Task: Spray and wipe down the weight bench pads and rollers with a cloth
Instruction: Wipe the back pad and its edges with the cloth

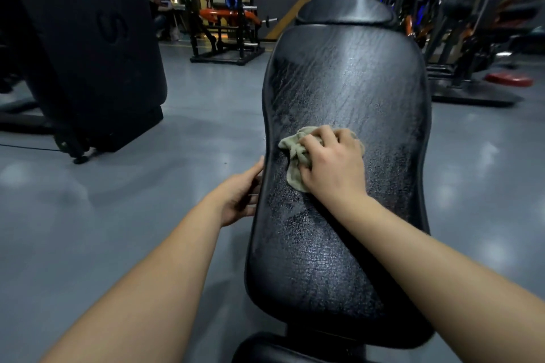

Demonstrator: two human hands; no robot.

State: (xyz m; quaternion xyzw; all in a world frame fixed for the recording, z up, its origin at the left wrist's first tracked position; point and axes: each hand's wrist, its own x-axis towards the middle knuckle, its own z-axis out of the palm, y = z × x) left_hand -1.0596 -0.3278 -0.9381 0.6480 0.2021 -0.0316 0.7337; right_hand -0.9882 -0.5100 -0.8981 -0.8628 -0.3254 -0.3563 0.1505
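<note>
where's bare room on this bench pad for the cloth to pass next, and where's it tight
Free: the wide stretch of bench pad between the cloth and the smaller pad, and the near stretch between the right hand and the pad's close end. Crowded: the middle left edge, where the left hand holds the rim beside the cloth.

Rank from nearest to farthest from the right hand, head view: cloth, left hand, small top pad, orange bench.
1. cloth, gripped under the right hand on the main pad.
2. left hand, at the main pad's left edge.
3. small top pad, beyond the main pad's far end.
4. orange bench, far back on the left.
</note>
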